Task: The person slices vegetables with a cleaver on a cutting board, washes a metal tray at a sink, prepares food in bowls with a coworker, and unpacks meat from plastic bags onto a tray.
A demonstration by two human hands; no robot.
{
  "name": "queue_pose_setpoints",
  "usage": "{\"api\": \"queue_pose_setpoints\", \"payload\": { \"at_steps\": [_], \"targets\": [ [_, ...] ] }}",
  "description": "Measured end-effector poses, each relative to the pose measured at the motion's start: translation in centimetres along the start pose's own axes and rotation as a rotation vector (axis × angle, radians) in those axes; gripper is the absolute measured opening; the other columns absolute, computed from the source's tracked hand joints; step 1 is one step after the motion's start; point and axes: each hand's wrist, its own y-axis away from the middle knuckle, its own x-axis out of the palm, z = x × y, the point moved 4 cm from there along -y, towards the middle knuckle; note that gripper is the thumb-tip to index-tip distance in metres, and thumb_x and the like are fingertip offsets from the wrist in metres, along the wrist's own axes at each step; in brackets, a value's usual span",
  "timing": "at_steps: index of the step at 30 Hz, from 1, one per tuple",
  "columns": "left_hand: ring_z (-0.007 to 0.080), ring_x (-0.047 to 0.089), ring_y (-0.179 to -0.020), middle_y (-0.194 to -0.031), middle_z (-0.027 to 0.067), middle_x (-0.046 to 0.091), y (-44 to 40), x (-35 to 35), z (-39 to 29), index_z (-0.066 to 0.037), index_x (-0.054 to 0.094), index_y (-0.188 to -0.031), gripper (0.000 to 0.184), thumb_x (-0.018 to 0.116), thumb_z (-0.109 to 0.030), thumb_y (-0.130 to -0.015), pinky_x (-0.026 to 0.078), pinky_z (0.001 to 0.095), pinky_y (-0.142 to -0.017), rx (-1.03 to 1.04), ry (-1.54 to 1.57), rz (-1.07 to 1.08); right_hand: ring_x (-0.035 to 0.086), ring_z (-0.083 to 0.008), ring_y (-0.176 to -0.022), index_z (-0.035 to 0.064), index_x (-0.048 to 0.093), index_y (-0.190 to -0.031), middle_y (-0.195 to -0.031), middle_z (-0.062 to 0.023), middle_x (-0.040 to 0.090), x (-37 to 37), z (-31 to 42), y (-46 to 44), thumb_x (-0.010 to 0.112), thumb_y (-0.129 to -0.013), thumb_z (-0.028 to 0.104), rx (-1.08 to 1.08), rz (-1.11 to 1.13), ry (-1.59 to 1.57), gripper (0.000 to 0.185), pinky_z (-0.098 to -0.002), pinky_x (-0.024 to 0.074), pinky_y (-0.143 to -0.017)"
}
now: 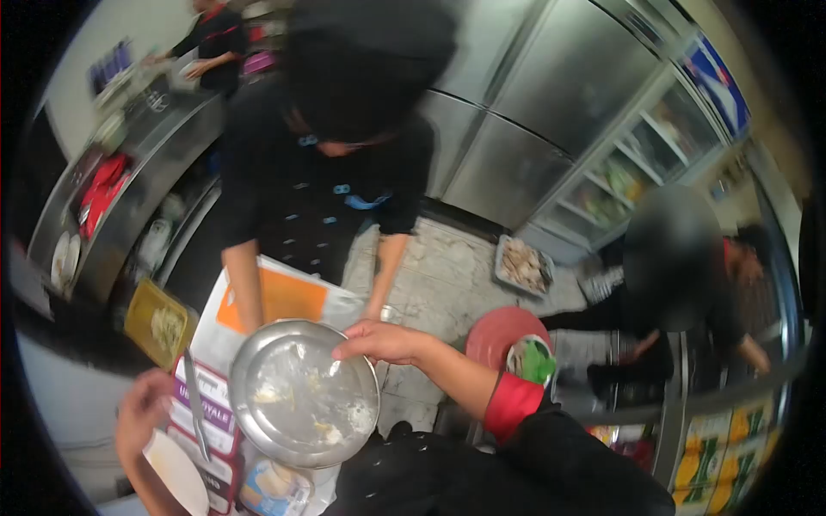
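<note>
The right hand (379,341) holds the metal dish (301,413) by its rim, thumb inside. Left of this dish, the left hand (140,414) has half-curled fingers; I cannot tell whether they hold something. Better to keep the dish level.

So the upper middle is basically a wall of big stainless fridge doors (564,73) with a soft sheen from the light, and right beside them, toward the upper right, there's a glass-front cooler (632,172) with pale shelves and a blue sign (716,79). Floor's (430,267) pale, kinda smudgy tile through the center, while a long metal counter (172,142) slants across the upper left near a plain greyish wall (73,73).
</note>
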Motion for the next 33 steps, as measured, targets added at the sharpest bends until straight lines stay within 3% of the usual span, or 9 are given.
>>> {"api": "queue_pose_setpoints", "payload": {
  "at_steps": [5,9,17,21,23,24,25,28,33],
  "targets": [
    [0.0187,0.066,-0.100,-0.108,0.0112,0.069,-1.1,13.3,-7.4,0.002,0.059,-0.123,0.045,0.076,-0.010,-0.083,0.051,0.0314,-0.091,-0.037,0.042,0.466,0.060,-0.0078,-0.066,0.0045,0.071,-0.101,-0.080,-0.0001,0.066,-3.0,-1.6,13.9,0.068,-0.091,0.032,-0.116,-0.332,-0.069,0.030,-0.0247,0.0473,-0.056],
    [0.0180,0.066,-0.095,-0.106,0.0113,0.069,-4.4,23.4,-10.6,0.003,0.058,-0.122,0.033,0.065,-0.003,-0.090,0.051,0.0295,-0.085,-0.016,0.015,0.671,0.062,-0.0119,-0.061,0.0028,0.066,-0.111,-0.083,-0.0042,0.066,-4.8,-7.7,21.0,0.066,-0.091,0.030,-0.273,-0.626,-0.252,0.033,-0.0267,0.0508,-0.052],
    [0.0199,0.066,-0.097,-0.106,0.0102,0.069,-5.8,40.0,-16.3,0.002,0.057,-0.123,0.039,0.070,-0.011,-0.089,0.051,0.0310,-0.089,0.344,-0.175,1.093,0.070,-0.0229,-0.067,-0.0026,0.038,-0.133,-0.114,-0.0174,0.061,-4.3,-18.8,31.6,0.062,-0.092,0.017,-0.631,-1.171,-0.638,0.052,-0.0294,0.0549,-0.048],
    [0.0191,0.067,-0.093,-0.106,0.0098,0.068,-9.1,44.2,-19.0,-0.001,0.054,-0.127,0.041,0.069,-0.013,-0.091,0.053,0.0300,-0.081,0.391,-0.131,1.155,0.071,-0.0273,-0.069,-0.0043,0.030,-0.138,-0.122,-0.0210,0.056,-1.6,-20.6,34.4,0.061,-0.092,0.020,-0.603,-1.290,-0.709,0.060,-0.0329,0.0562,-0.048],
    [0.0160,0.062,-0.102,-0.116,0.0092,0.065,-9.0,45.2,-22.1,-0.005,0.054,-0.135,0.043,0.066,-0.012,-0.095,0.049,0.0271,-0.093,0.472,-0.242,1.234,0.070,-0.0257,-0.062,-0.0006,0.038,-0.132,-0.099,-0.0204,0.063,-1.2,-21.5,34.4,0.061,-0.088,0.018,-0.676,-1.331,-0.714,0.053,-0.0336,0.0552,-0.043],
    [0.0155,0.066,-0.087,-0.100,0.0063,0.067,-10.2,47.6,-22.4,-0.003,0.055,-0.126,0.038,0.068,-0.017,-0.093,0.052,0.0265,-0.074,0.541,-0.165,1.155,0.070,-0.0262,-0.062,-0.0006,0.039,-0.132,-0.098,-0.0206,0.063,-0.6,-21.8,34.7,0.060,-0.088,0.019,-0.652,-1.360,-0.699,0.052,-0.0350,0.0559,-0.044],
    [0.0163,0.063,-0.099,-0.112,0.0096,0.066,-6.5,47.7,-23.8,0.000,0.056,-0.130,0.038,0.065,-0.013,-0.096,0.051,0.0274,-0.087,0.527,-0.138,1.155,0.070,-0.0262,-0.062,-0.0006,0.039,-0.132,-0.098,-0.0206,0.063,0.5,-23.4,35.4,0.060,-0.088,0.019,-0.686,-1.387,-0.714,0.052,-0.0350,0.0559,-0.044],
    [0.0154,0.063,-0.092,-0.107,0.0093,0.067,-4.9,50.5,-27.3,0.000,0.059,-0.125,0.034,0.064,-0.016,-0.096,0.050,0.0267,-0.082,0.611,-0.153,1.005,0.070,-0.0273,-0.062,-0.0010,0.041,-0.130,-0.098,-0.0209,0.063,1.9,-24.0,36.3,0.061,-0.089,0.020,-0.706,-1.402,-0.655,0.051,-0.0368,0.0571,-0.046],
    [0.0165,0.062,-0.098,-0.109,0.0078,0.067,-7.9,55.8,-28.8,-0.001,0.060,-0.125,0.034,0.066,-0.017,-0.096,0.049,0.0277,-0.085,0.640,-0.054,1.159,0.070,-0.0283,-0.064,-0.0021,0.045,-0.130,-0.103,-0.0210,0.064,4.9,-23.2,38.1,0.061,-0.089,0.022,-0.697,-1.375,-0.563,0.050,-0.0382,0.0574,-0.048]
  ]
}}
